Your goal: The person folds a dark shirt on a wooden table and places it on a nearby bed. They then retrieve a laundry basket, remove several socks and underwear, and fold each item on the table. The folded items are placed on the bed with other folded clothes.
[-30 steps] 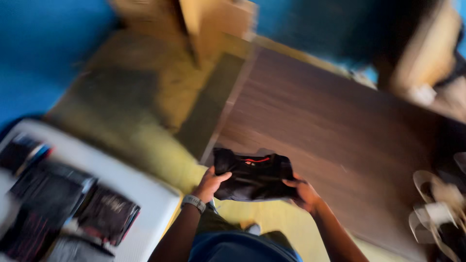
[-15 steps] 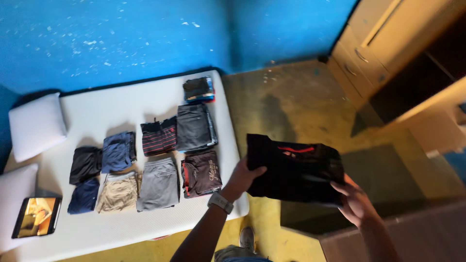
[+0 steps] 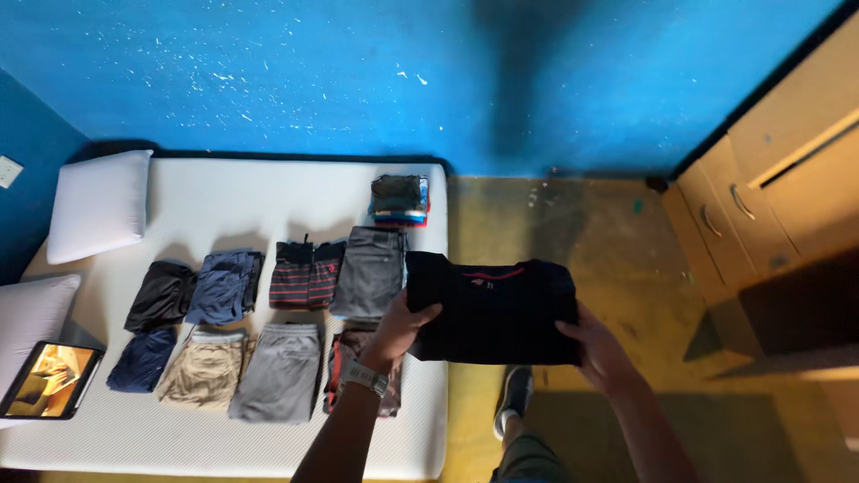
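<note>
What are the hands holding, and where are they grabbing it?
A folded black shirt: left hand grips its left edge, right hand its lower right corner.

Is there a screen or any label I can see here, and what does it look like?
Tablet: lying flat on the mattress's near-left corner beside a white pillow; dark rectangular frame, glowing orange-yellow picture.
Neck label: tiny patch under the red collar trim of the folded black shirt, held by the left hand and right hand.

Bare mattress (image 3: 224, 192) strip behind folded clothes (image 3: 286, 358); floor (image 3: 582, 233) open
</note>
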